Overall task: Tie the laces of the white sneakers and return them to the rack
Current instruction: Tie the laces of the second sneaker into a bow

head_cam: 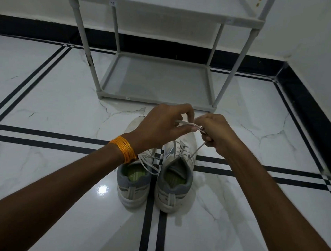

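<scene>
Two white sneakers with grey heels stand side by side on the floor, heels toward me: the left sneaker [131,185] and the right sneaker [174,187]. Above the right sneaker's toe, my left hand [160,129] and my right hand [215,132] each pinch a strand of its white lace [189,124], which is pulled taut between my fingertips. Two lace strands run down from my hands to the eyelets. The left sneaker's lace [146,162] lies loose across its opening. My left forearm hides part of the left sneaker.
A grey shoe rack [155,99] stands just beyond the sneakers against the white wall, its bottom shelf and a higher shelf bare. The floor is glossy white marble with black stripes. A black skirting runs along the wall and down the right side.
</scene>
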{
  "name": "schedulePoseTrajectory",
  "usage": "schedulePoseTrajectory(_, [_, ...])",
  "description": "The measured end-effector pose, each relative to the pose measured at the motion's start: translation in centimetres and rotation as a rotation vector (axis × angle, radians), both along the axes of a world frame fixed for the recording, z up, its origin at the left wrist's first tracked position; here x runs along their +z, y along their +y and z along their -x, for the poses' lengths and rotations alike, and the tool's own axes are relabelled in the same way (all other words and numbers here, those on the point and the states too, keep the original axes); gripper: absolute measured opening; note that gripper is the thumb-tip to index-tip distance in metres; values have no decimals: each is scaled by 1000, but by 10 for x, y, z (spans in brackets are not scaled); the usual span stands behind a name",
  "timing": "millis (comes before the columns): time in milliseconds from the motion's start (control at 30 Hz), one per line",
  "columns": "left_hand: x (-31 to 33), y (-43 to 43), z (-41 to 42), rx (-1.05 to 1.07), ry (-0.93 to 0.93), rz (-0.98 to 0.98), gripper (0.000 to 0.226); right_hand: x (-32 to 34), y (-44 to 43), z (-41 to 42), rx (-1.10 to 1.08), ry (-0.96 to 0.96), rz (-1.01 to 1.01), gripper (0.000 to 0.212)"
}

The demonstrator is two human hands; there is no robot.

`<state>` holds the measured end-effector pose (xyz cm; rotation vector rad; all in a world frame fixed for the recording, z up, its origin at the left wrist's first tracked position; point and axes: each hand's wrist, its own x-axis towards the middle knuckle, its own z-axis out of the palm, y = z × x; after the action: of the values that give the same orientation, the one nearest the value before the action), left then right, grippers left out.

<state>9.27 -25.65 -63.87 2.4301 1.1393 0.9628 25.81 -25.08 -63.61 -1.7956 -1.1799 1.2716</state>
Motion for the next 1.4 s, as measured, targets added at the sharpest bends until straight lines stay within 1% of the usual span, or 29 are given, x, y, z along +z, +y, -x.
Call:
schedulePoseTrajectory(133, [4, 2, 2, -101, 246, -240, 26, 2, 3, 3, 102, -44, 116, 13])
schedulePoseTrajectory(233, [4, 5, 6, -145, 379, -325, 23, 2, 4, 1, 121, -49, 190, 11])
schedulePoseTrajectory(267, [5, 2, 4, -148, 379, -292, 23, 1, 5, 0, 132, -49, 193, 12])
schedulePoseTrajectory(300, [7, -1, 2, -143, 332, -209, 22, 0, 5, -1, 138, -52, 175, 14])
schedulePoseTrajectory(333, [9, -4, -1, -121, 235, -52, 20, -1, 4, -1, 134, -57, 132, 17])
schedulePoseTrajectory(433, [11, -5, -8, -7, -173, 575, 26, -4, 1, -3, 74, -130, -117, 33])
schedulePoseTrajectory(467, [11, -4, -8, 14, -274, 705, 27, -4, -3, -3, 51, -176, -208, 35])
schedulePoseTrajectory(500, [11, -4, -8, 24, -348, 773, 27, -2, -8, -3, 29, -211, -294, 37])
schedulePoseTrajectory(567, [11, -3, -7, 42, -429, 809, 27, 3, -21, -2, 1, -205, -399, 41])
schedulePoseTrajectory(600, [11, -2, -8, 49, -454, 807, 28, 7, -27, -2, 16, -170, -403, 41])
schedulePoseTrajectory(633, [11, -2, -8, 47, -479, 807, 27, 9, -33, -1, 49, -129, -383, 39])
schedulePoseTrajectory(733, [9, -1, -8, 25, -530, 808, 27, 10, -40, 2, 157, -35, -278, 23])
schedulePoseTrajectory(800, [9, -2, -7, 20, -539, 811, 27, 9, -39, 0, 160, 5, -279, 19])
schedulePoseTrajectory(867, [10, -2, -3, 36, -546, 804, 29, 11, -37, -9, 110, 73, -317, 25])
schedulePoseTrajectory(967, [9, 1, 11, 110, -515, 747, 35, 11, -35, -31, -28, 202, -340, 29])
schedulePoseTrajectory(1000, [7, 3, 16, 125, -491, 729, 34, 9, -33, -38, -86, 206, -331, 29])
schedulePoseTrajectory(1067, [2, 4, 29, 150, -439, 709, 30, 0, -31, -50, -214, 151, -303, 27])
schedulePoseTrajectory(1133, [-5, 3, 39, 169, -403, 726, 28, -12, -30, -58, -324, 110, -251, 29])
schedulePoseTrajectory(1233, [-14, 0, 40, 169, -377, 811, 30, -34, -31, -63, -366, 158, -125, 32])
schedulePoseTrajectory(1300, [-15, -3, 34, 140, -371, 874, 37, -43, -32, -62, -361, 185, -59, 32])
schedulePoseTrajectory(1333, [-14, -4, 31, 117, -372, 901, 40, -44, -32, -60, -364, 223, -36, 32])
schedulePoseTrajectory(1367, [-14, -4, 30, 98, -374, 921, 43, -42, -32, -59, -373, 304, -7, 32])
schedulePoseTrajectory(1400, [-12, -4, 29, 88, -375, 938, 45, -39, -32, -59, -382, 448, 31, 32])
